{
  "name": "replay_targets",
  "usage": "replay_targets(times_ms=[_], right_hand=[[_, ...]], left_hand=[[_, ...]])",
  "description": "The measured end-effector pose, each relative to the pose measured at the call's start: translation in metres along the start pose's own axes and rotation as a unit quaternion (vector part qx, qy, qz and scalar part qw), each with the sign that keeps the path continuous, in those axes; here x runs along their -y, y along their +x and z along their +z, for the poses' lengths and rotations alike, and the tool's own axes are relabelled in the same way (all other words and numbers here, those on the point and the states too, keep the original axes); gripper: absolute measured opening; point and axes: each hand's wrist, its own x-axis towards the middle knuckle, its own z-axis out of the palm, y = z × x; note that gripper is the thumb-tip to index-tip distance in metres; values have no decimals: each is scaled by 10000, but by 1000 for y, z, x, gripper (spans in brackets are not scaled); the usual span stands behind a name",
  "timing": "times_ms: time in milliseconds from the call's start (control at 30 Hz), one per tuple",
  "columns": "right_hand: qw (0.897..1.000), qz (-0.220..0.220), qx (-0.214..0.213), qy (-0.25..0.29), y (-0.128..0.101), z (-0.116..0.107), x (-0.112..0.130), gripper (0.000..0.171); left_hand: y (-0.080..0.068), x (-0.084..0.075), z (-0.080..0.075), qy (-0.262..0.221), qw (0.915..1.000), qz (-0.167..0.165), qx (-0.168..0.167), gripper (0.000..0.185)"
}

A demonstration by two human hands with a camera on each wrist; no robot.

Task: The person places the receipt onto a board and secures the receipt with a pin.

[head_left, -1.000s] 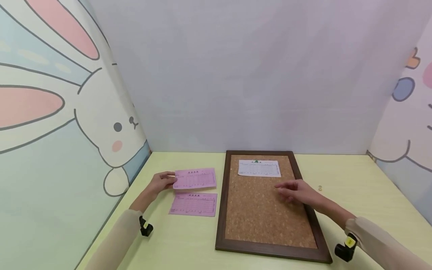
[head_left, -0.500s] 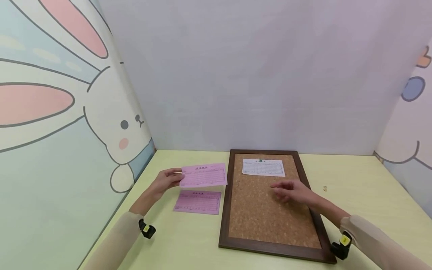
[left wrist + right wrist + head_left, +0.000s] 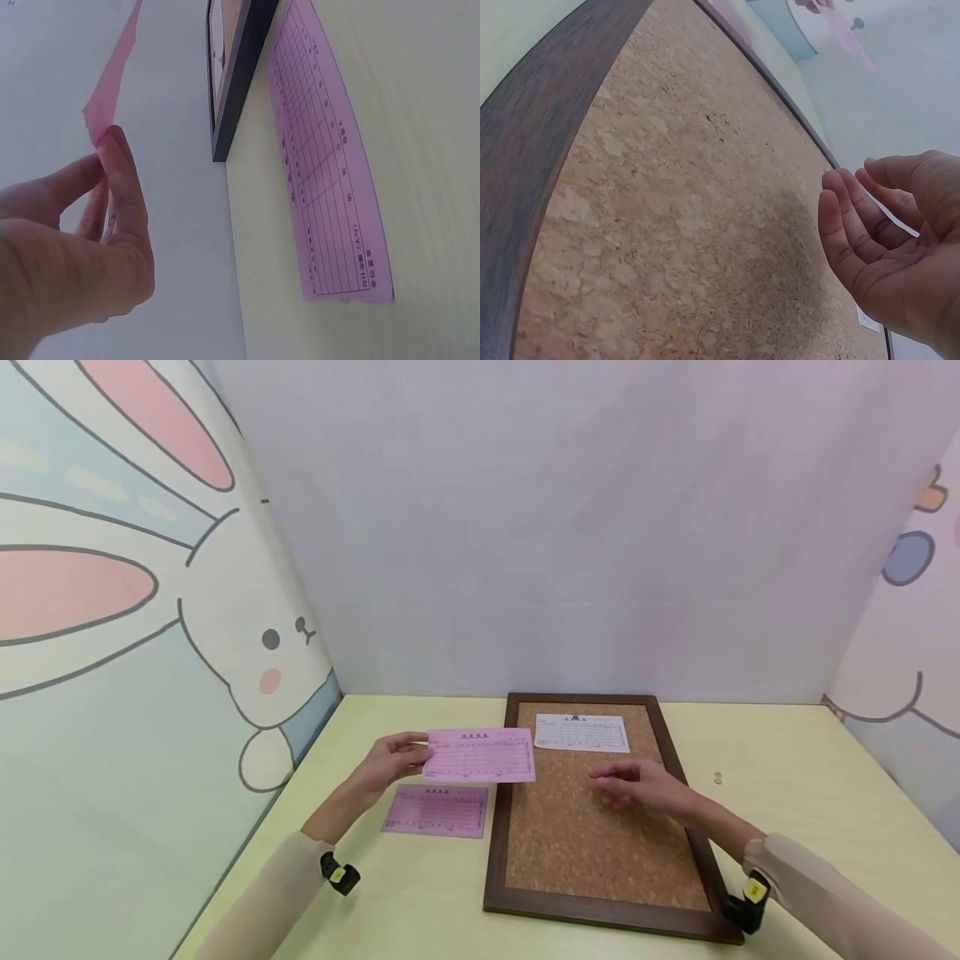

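My left hand [image 3: 393,762] pinches the left edge of a pink printed slip [image 3: 480,754] and holds it in the air, its right end over the left frame of the cork board [image 3: 600,827]. In the left wrist view the left hand [image 3: 82,247] grips that slip [image 3: 112,90] edge-on. A second pink slip [image 3: 437,811] lies flat on the table below it. A white slip [image 3: 581,732] is fixed at the board's top. My right hand [image 3: 637,785] hovers over the cork with relaxed fingers, holding nothing; the right wrist view shows the right hand [image 3: 885,247] loosely cupped.
The yellow-green table [image 3: 810,793] is walled by a plain back panel and cartoon rabbit panels left and right. A small gold pin [image 3: 717,778] lies on the table right of the board.
My left hand has lifted the upper pink slip off the table and carried it right, toward the board. My right hand has drifted slightly left over the cork.
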Motion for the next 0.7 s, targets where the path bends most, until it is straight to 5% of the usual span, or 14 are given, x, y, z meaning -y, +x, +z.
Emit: replay_targets(times_ms=[367,700], right_hand=[[9995,-275,134,33,-3,1,7,44],[9982,-238,384,387,-3,11,11,39]], left_hand=[[1,-4,30,59,9997,122,209,42],[14,9,63,-203,9981,65,573,36]])
